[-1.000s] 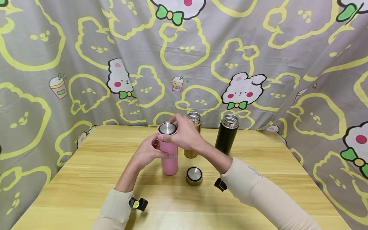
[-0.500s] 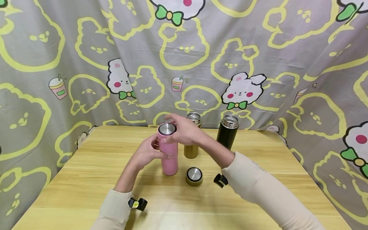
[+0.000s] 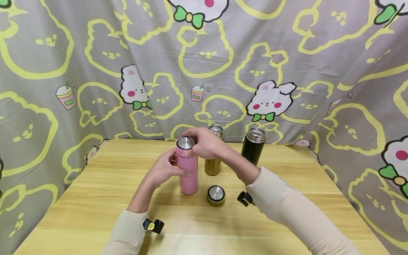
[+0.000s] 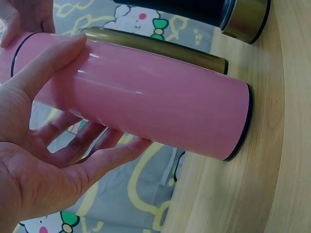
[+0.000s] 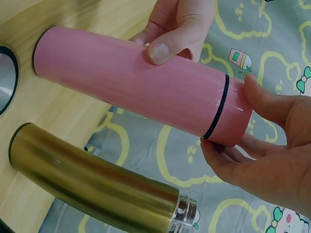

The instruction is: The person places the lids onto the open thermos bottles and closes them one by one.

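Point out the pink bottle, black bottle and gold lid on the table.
Pink bottle (image 5: 138,86), right wrist view: middle of its side.
Black bottle (image 3: 253,149), head view: dark side below its neck.
Gold lid (image 3: 216,194), head view: steel disc on top.

"where could a hand slip through?"

"left of the left sleeve (image 3: 122,232), over the wide free stretch of table (image 3: 83,184), or between that sleeve and the right sleeve (image 3: 283,205)."

"and to the gold bottle (image 3: 212,168)?"

"tight. the pink bottle (image 3: 188,179) stands just beside it across a narrow gap, and the right hand (image 3: 205,143) crosses in front. the gold lid (image 3: 216,196) sits on the near side."

"the black bottle (image 3: 253,150)?"

"free on its right; the right forearm (image 3: 240,166) cuts across the near side, and the curtain (image 3: 208,53) hangs behind."
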Demonstrator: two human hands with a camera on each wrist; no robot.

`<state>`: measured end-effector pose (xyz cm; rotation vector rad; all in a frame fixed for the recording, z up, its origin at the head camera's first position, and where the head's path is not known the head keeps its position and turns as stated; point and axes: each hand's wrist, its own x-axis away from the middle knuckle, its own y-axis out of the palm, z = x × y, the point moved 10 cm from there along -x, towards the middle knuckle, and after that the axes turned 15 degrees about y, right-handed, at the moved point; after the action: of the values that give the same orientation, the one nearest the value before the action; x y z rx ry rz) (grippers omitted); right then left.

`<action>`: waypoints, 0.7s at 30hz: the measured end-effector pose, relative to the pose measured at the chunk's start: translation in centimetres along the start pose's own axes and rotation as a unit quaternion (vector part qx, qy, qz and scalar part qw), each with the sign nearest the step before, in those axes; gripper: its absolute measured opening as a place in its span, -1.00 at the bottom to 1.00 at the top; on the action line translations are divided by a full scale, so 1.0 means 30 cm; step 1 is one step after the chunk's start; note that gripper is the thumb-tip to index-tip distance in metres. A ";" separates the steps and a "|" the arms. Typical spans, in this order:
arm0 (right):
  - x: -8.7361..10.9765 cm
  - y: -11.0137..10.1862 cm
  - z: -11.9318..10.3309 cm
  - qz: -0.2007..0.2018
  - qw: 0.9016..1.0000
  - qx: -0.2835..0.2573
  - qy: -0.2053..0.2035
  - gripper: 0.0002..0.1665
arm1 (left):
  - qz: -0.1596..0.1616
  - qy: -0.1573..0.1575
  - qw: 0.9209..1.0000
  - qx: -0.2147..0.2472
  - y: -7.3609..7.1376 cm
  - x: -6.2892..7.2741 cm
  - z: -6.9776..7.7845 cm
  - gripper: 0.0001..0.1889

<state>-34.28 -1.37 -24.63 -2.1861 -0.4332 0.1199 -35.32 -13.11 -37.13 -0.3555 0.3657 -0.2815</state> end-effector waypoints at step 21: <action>0.020 -0.012 0.045 0.142 0.989 -0.044 0.013 -0.22 | 0.019 0.018 1.000 -0.004 -0.005 -0.003 0.013 -0.24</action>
<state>-34.13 0.07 -25.13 -2.3232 -0.1117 0.2324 -35.28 -13.10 -36.72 -0.3507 0.4087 -0.2495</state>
